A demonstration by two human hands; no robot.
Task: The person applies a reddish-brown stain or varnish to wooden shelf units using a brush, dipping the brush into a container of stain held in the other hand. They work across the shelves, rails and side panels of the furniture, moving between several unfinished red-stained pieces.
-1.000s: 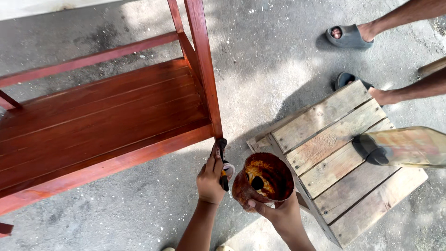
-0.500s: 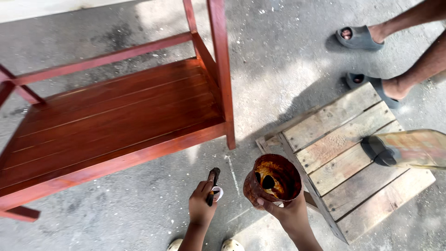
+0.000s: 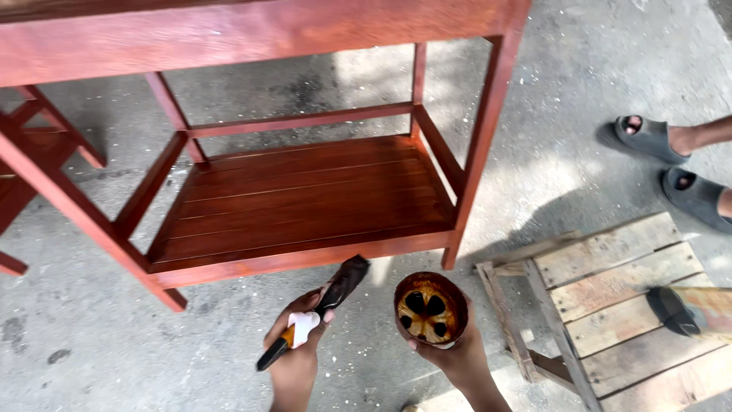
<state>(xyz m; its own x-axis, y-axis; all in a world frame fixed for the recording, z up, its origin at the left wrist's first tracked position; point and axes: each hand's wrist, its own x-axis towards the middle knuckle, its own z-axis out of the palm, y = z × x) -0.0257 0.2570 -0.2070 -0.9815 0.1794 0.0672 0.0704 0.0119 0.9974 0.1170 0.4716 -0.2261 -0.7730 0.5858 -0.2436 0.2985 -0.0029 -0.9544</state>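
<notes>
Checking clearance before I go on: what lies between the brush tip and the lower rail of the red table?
Head view: nothing. The brush tip sits just below the lower rail, with only bare concrete floor showing between.

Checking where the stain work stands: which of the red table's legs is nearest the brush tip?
The front right leg, ending just beside the brush in the left hand; the other legs stand farther left or behind.

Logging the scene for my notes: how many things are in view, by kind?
Red-brown wooden table: 1
Paintbrush, in left hand: 1
Stain-coated cup, in right hand: 1
Bare wooden stool: 1
Grey sandals: 2
Total: 6
</notes>
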